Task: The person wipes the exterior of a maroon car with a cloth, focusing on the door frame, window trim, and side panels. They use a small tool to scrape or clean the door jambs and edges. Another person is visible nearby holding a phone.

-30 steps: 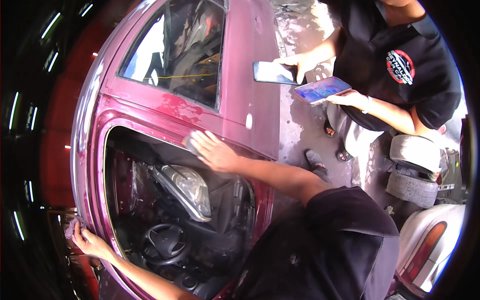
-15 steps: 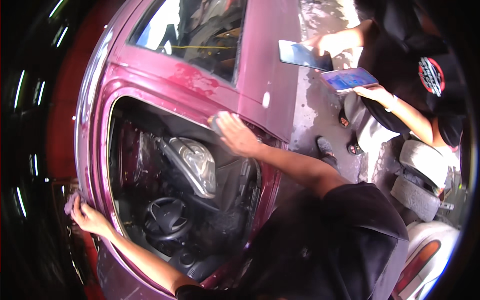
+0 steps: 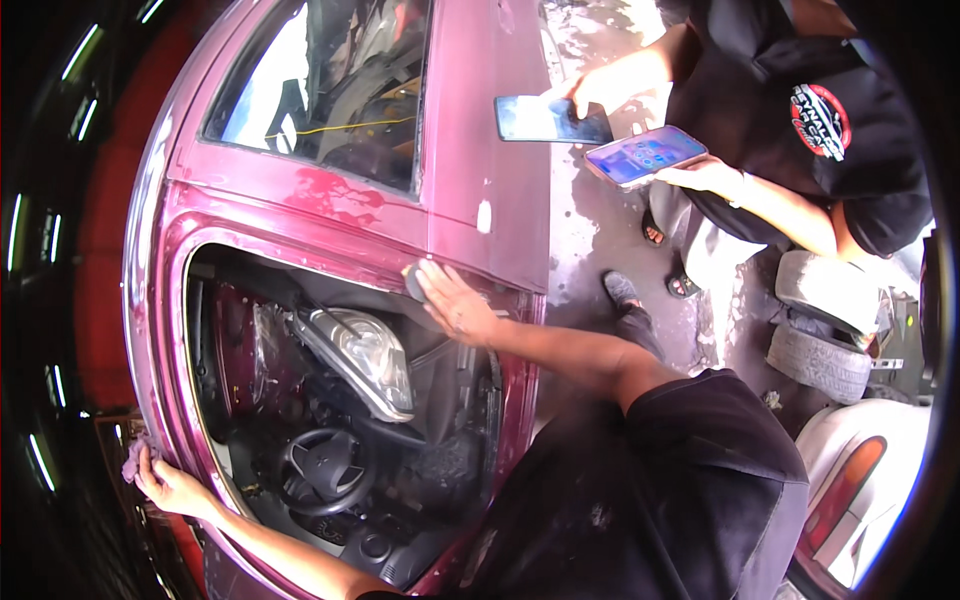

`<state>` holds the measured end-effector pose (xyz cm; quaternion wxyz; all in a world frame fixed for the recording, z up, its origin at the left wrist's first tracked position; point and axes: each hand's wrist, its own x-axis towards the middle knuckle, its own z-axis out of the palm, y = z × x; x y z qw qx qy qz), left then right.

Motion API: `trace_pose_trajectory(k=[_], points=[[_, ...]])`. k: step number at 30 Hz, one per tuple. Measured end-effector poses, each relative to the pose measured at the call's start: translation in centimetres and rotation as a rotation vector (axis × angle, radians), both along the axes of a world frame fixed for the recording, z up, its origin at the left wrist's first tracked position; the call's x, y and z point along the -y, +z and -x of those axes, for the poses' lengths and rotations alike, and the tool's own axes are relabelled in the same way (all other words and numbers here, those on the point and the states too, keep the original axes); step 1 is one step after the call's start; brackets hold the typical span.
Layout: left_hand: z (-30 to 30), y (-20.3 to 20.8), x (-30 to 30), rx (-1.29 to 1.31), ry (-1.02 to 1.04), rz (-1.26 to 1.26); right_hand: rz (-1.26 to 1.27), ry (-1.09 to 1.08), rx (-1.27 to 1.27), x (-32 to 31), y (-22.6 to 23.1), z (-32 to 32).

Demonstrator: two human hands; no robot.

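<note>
My left hand (image 3: 178, 490), its fingers closed, pinches a crumpled purple cloth (image 3: 138, 460) at the roof edge of a maroon car (image 3: 400, 225). Stretched across the door opening, my right hand (image 3: 458, 305) presses a small dark grey pad (image 3: 414, 282) against the frame between the two side windows. Its fingers lie nearly straight over the pad and partly cover it. Dull, pale patches and a darker wet-looking area mark the paint near the rear window (image 3: 320, 110). Through the glassless front window opening, a loose headlight (image 3: 365, 360) and the steering wheel (image 3: 325, 470) show inside.
To the right, another person (image 3: 760, 100) in a black shirt holds a phone (image 3: 648, 157) in one hand and a second phone (image 3: 550, 119) in the other. Stacked tyres (image 3: 820, 360) stand behind my right arm. A white car part with an orange lamp (image 3: 850, 490) is at lower right.
My right hand has slid the pad a little to the right along the frame. The whole view has shifted, so the car sits lower and further left. My left hand still grips the cloth.
</note>
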<state>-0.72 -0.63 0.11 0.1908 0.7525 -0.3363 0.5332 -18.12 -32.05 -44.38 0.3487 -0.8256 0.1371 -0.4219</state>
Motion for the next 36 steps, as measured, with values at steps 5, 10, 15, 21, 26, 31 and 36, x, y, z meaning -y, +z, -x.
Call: trace_pose_trajectory(k=[5,10,15,21,26,31,36], points=[[-0.3,0.0,-0.5,0.040,0.037,-0.035,-0.189,0.024,0.008,-1.0,2.7,0.5],[-0.5,0.2,-0.9,0.073,0.067,-0.070,0.003,0.057,0.269,0.3,11.2,-4.5],[-0.9,0.4,-0.5,0.040,0.042,-0.024,-0.007,-0.018,0.085,-0.4,4.7,-4.6],[-0.8,0.3,-0.6,0.055,0.048,-0.070,-0.295,0.019,-0.063,-2.6,-2.2,0.3],[-0.5,0.0,-0.5,-0.005,0.018,-0.012,-0.218,0.029,0.166,-2.0,6.3,-4.4],[-0.3,0.1,-0.4,0.015,0.027,-0.051,-0.245,0.031,0.088,-1.5,3.8,-1.8],[-0.3,0.0,-0.5,0.061,0.027,-0.069,-0.388,-0.054,-0.016,-2.8,2.2,-1.0]])
